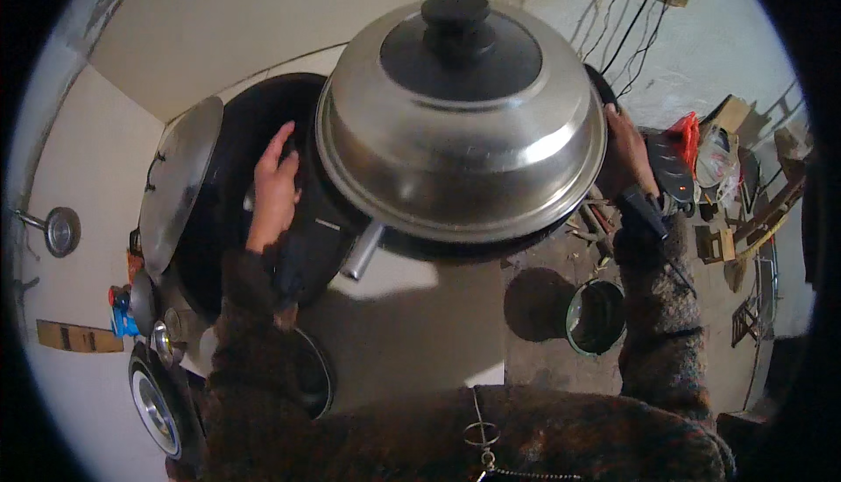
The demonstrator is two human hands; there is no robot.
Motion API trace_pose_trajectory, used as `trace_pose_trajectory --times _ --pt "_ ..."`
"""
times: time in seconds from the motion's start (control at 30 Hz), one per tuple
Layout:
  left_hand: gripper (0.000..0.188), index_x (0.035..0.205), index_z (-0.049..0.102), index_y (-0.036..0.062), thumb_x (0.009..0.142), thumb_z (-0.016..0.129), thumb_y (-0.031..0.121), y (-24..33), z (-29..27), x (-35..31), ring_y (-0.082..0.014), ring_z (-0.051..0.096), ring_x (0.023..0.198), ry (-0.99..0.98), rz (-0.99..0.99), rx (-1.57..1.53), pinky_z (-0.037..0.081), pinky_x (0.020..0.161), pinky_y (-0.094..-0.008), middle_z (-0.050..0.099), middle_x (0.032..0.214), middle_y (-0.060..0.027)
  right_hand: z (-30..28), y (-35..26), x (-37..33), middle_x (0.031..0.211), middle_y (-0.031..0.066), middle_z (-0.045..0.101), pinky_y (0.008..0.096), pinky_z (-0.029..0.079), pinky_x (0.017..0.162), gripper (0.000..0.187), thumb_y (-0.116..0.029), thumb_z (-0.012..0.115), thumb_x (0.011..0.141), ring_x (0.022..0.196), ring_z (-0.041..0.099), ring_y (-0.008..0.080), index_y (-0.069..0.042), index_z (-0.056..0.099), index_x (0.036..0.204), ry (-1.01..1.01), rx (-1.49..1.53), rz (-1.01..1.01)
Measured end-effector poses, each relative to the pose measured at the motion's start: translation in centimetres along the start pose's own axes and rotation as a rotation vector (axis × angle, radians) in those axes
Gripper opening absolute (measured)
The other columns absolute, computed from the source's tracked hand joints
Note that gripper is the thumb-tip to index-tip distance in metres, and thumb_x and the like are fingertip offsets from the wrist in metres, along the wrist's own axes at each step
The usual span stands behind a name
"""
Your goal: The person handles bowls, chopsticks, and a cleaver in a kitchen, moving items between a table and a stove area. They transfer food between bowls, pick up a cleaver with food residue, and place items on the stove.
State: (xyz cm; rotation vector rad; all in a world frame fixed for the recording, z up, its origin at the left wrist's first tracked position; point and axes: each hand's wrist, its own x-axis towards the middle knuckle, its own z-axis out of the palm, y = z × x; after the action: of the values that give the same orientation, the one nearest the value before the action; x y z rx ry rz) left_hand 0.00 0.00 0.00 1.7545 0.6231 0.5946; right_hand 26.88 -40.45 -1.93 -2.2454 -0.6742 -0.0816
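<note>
Left hand (277,191): fingers (278,142) uncurled, nothing visibly held; right hand (631,154) by right rim of silver domed metal lid (464,154) with black knob (455,20), grip can't be told. Lid sits between hands, over dark round pan (473,249); best supported both sides, level.

Both forearms enter from below, held apart and reaching forward. Left forearm in a dark brown, mottled fleecy sleeve (245,316): nearly upright in view. Bare left hand (275,189): unclenched, fingers pointing forward, index extended, the others slightly bent, small gaps between them. Right forearm in a matching brown fleecy sleeve (661,333): well to the right, roughly parallel. Bare right hand (632,154): back of hand outward, angled inward; fingertips partly hidden, grip undetermined.
</note>
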Motion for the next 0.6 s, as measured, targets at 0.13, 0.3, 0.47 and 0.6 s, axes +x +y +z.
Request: trace_pose_trajectory --times 0.13,0.3,0.47,0.6 --pt "0.040 0.125 0.051 0.0168 0.088 0.046 0.006 0.1 1.6 3.9 -0.0038 0.034 0.049 0.021 -0.082 -0.017 0.027 0.039 -0.0196 0.046 0.067 0.0065 2.4 0.3 2.9 0.127 0.0245 0.045 0.0386 0.035 0.100 0.047 -0.022 0.053 0.085 0.122 0.041 0.0369 0.001 0.044 0.126 0.047 0.282 0.001" --pt "0.038 0.125 0.052 0.0174 0.088 0.047 0.008 -1.1 2.8 9.7 -0.0043 0.034 0.049 0.081 -0.038 0.101 0.028 0.040 -0.0203 0.049 0.069 0.0054 3.3 -0.2 7.3 0.119 0.0238 0.051 0.0382 0.040 0.093 0.032 -0.013 0.046 0.089 0.110 0.050 0.0361 0.000 0.050 0.118 0.035 -0.378 -0.247" --pt "0.038 0.126 0.051 0.0163 0.089 0.046 0.012 -3.0 2.6 15.3 -0.0043 0.039 0.057 0.048 -0.039 0.081 0.028 0.042 -0.0206 0.057 0.090 0.0037 5.9 1.2 12.4 0.101 0.0171 0.060 0.0345 0.043 0.087 0.026 -0.011 0.048 0.089 0.098 0.057 0.0308 0.000 0.052 0.112 0.078 -0.420 -0.377" --pt "0.038 0.126 0.051 0.0131 0.089 0.045 0.015 -5.4 2.7 20.7 -0.0047 0.039 0.060 0.045 0.122 0.108 0.027 0.044 -0.0205 0.057 0.110 -0.0008 8.8 2.6 17.2 0.097 0.0066 0.060 0.0282 0.046 0.081 0.025 -0.017 0.048 0.093 0.091 0.058 0.0174 0.001 0.052 0.112 -0.039 0.285 -0.059"
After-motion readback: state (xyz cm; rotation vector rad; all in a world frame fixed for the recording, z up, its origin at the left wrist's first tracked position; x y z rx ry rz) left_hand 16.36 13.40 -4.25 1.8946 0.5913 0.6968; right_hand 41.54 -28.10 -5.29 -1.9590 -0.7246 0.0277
